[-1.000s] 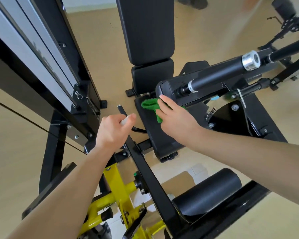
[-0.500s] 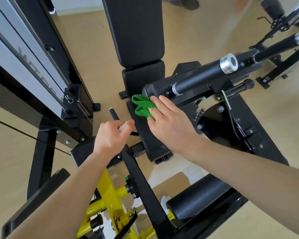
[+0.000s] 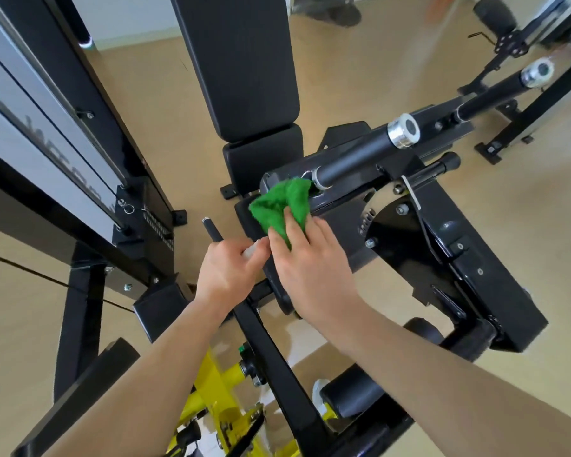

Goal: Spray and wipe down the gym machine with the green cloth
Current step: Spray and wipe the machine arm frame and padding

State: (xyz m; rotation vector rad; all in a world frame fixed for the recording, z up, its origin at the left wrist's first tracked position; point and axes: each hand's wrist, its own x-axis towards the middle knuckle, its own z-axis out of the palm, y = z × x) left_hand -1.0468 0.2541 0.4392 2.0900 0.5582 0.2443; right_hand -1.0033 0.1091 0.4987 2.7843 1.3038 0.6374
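Green cloth (image 3: 279, 206): we had it bunched on the end of the machine's black arm (image 3: 350, 192), touching the base of the black bar (image 3: 353, 156).
Right hand (image 3: 314, 262): our fingers lay fairly straight over the cloth's lower edge, pressing it against the arm.
Left hand (image 3: 226, 268): just beside the right, curled round a white object (image 3: 250, 250); we could not tell what it was.
Back pad (image 3: 241, 61): it stood upright behind the cloth.
Yellow frame (image 3: 218, 390): it sat below our forearms.
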